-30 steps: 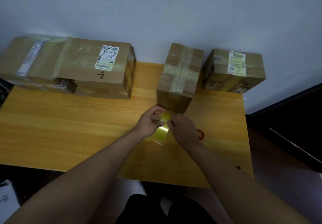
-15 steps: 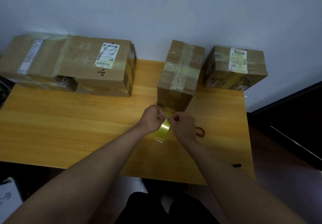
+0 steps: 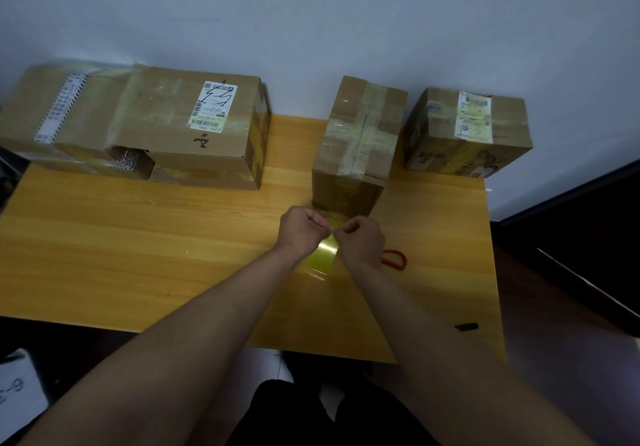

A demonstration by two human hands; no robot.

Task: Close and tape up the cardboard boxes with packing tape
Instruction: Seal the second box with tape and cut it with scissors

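Note:
A tall narrow cardboard box, crossed with clear tape, stands in the middle of the wooden table. Just in front of its near face, my left hand and my right hand meet and both pinch a yellowish strip of packing tape. The strip hangs down between my wrists toward the table. Its upper end is hidden by my fingers, so I cannot tell whether it touches the box.
A large labelled box sits at the back left beside another long box. A smaller labelled box stands at the back right. Red-handled scissors lie right of my right hand. A small dark object lies near the front right edge.
Both hands have moved slightly closer to the box's near face, and their fingers have drawn tighter together on the tape strip. The boxes have not moved.

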